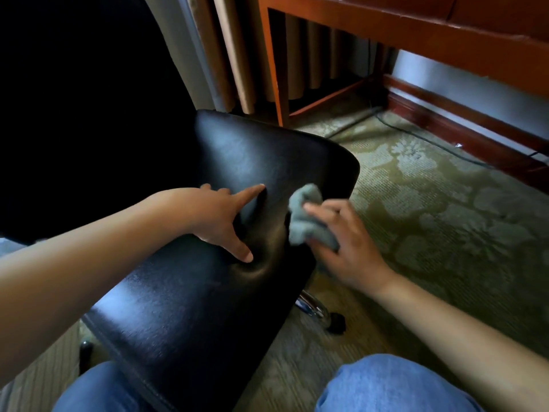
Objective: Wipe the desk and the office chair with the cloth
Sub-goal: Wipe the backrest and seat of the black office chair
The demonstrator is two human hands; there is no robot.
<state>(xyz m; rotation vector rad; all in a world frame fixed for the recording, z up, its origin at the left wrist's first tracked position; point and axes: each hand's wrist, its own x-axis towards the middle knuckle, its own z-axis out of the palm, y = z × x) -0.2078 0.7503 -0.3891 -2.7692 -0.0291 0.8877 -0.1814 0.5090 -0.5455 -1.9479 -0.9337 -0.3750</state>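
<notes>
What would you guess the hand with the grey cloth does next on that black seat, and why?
Probably sweep the crumpled grey cloth leftward across the black leather chair seat: the right hand holds it at the seat's right edge, while the left hand presses the cushion steady.

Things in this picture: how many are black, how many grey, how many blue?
Black: 3, the chair seat and two chair wheels.
Grey: 1, the cloth gripped by the right hand.
Blue: 2, the jeans knees.
Total: 6.

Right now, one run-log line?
stage: wiping chair seat | left hand: presses seat | right hand: holds cloth at seat edge
</notes>
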